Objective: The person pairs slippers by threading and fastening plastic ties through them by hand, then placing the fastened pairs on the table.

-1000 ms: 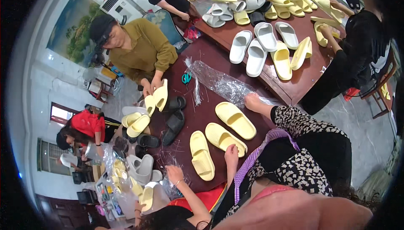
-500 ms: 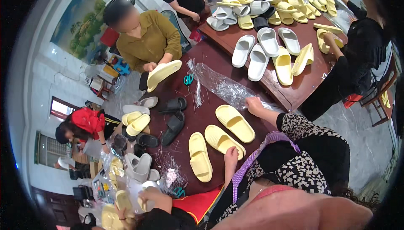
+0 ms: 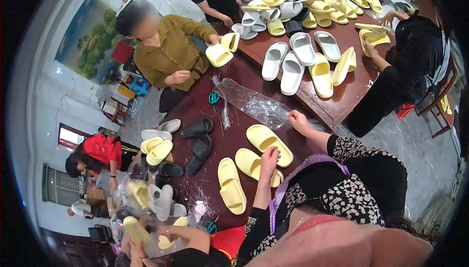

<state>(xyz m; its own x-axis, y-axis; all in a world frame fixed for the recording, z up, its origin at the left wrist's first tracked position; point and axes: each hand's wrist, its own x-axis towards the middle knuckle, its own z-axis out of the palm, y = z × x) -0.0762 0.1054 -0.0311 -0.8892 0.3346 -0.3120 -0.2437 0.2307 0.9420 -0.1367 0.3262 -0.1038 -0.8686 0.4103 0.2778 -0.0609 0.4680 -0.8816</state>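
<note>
Left hand (image 3: 269,160) has moved up since the earlier frame, from the near end of the middle yellow slipper (image 3: 248,161) to a position over its body. Across the table (image 3: 227,145), a co-worker's pair of yellow slippers (image 3: 219,56) has swung toward the picture's right; it is now held in one hand, the other being apart from it.

Left-hand fingers are loosely curled with nothing visible inside; contact with the slipper cannot be determined. Right hand (image 3: 299,121) is at the near end of the clear plastic bags (image 3: 254,102), fingers bent; whether they pinch the plastic cannot be told.

Middle slipper lies on the dark red table, between a left-hand yellow slipper (image 3: 232,191) and a right-hand one (image 3: 264,137), all soles down. Teal scissors (image 3: 213,98) and white ties (image 3: 225,116) lie beside the far end of the bags. Two black slippers (image 3: 199,154) lie to the left. White slippers (image 3: 292,75) stand on the adjoining table (image 3: 337,111).
</note>
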